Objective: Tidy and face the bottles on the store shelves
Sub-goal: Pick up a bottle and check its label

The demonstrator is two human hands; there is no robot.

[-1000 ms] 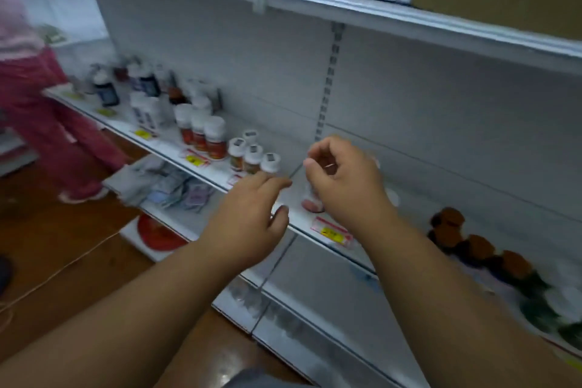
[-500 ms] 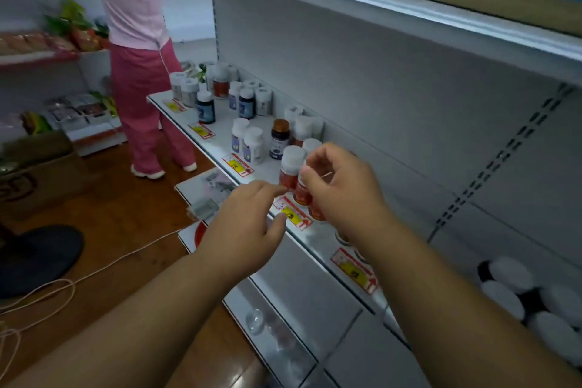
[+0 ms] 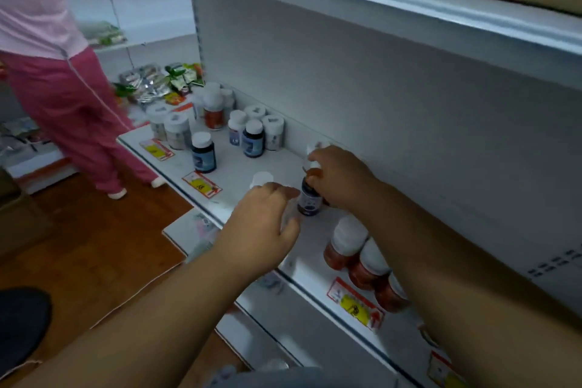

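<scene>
A small dark bottle with a brown cap and blue-white label (image 3: 310, 198) stands upright on the white metal shelf (image 3: 239, 164), near its middle. The right hand (image 3: 341, 179) closes over this bottle's cap from behind. The left hand (image 3: 261, 227), in front of the bottle, curls loosely around a white-capped bottle (image 3: 262, 179); whether it truly grips cannot be told. Three red white-capped bottles (image 3: 346, 244) stand right of the dark bottle.

Two bare forearms, left hand (image 3: 263, 224) and right hand (image 3: 338, 179) — no sleeves, rings or watch showing.
</scene>
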